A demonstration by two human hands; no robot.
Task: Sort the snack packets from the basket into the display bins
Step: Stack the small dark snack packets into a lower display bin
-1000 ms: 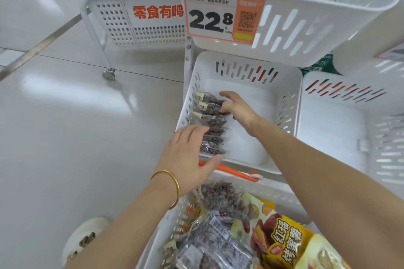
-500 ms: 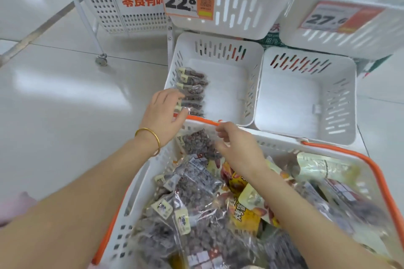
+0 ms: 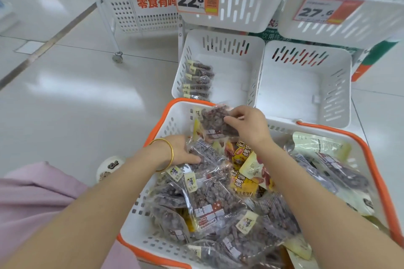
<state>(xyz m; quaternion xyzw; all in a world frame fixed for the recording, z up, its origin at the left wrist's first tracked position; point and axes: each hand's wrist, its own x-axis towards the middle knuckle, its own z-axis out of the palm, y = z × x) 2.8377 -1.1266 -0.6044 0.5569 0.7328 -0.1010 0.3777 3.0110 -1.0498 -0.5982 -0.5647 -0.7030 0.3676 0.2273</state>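
Both hands back from the left lower bin (image 3: 218,39) into the orange-rimmed basket (image 3: 161,116); right hand (image 3: 247,124) pinching a dark snack packet (image 3: 215,122) raised at the far-left corner; left hand (image 3: 181,152) pressed on another packet (image 3: 205,155), grip unclear; next transfer likely beginning.

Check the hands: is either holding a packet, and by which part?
The right hand pinches a clear packet of dark snacks by its right edge, above the basket. The left hand rests on a packet in the pile; grip unclear.
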